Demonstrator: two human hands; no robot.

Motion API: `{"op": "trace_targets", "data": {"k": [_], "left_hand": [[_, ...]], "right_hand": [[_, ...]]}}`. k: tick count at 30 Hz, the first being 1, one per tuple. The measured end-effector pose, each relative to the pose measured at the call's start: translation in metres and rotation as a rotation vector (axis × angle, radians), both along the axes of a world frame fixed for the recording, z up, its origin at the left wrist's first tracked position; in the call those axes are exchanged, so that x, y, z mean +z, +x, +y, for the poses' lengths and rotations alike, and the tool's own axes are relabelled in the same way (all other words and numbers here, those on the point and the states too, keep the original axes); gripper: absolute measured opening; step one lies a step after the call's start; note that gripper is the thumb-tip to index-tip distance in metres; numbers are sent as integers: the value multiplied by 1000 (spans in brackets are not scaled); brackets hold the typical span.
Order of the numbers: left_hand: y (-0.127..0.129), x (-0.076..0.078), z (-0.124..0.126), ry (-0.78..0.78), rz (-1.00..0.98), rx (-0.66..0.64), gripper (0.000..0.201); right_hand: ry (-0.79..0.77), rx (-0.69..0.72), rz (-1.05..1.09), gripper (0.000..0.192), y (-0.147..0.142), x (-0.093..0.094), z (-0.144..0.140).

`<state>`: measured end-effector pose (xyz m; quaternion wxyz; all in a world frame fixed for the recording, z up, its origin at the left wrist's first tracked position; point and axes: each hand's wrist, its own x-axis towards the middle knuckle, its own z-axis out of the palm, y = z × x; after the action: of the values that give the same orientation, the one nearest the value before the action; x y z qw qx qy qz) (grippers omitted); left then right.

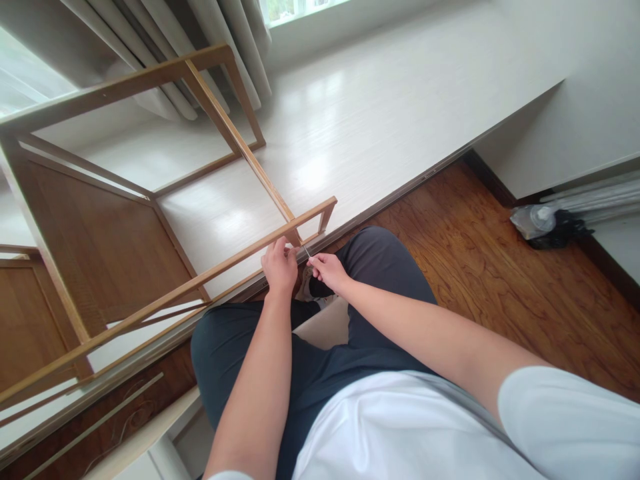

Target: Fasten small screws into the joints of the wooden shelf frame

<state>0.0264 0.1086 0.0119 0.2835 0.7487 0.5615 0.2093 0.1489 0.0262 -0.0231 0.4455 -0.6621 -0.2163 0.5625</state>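
My right hand (327, 272) pinches a thin, pale metal rod (307, 251) that looks like a small hex key. Its far tip points at the wooden frame (200, 283), close to where a crossbar (265, 183) meets the front rail. My left hand (280, 265) is closed against the same rail, just left of the rod. Its fingertips are curled by the joint, and what they pinch is hidden. The brown frame lies on its side on a white ledge (400, 100), with brown panels (110, 233) set inside it.
Grey curtains (230, 40) hang behind the frame. At the right, a clear plastic bag and a black bag (563, 230) lie on the wooden floor (480, 267) beside the wall. My knees press close to the ledge's edge. A white piece of furniture (150, 463) stands at lower left.
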Motion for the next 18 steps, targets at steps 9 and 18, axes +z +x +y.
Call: {"op": "trace_targets", "data": {"k": [9,18], "left_hand": [[0,3,-1,-9,12,-1,25],[0,2,0,-9,16,-2,28]], "right_hand": [[-73,-19,148,22,0,7,0],[-55,-17,86,25,0,9,2]]}}
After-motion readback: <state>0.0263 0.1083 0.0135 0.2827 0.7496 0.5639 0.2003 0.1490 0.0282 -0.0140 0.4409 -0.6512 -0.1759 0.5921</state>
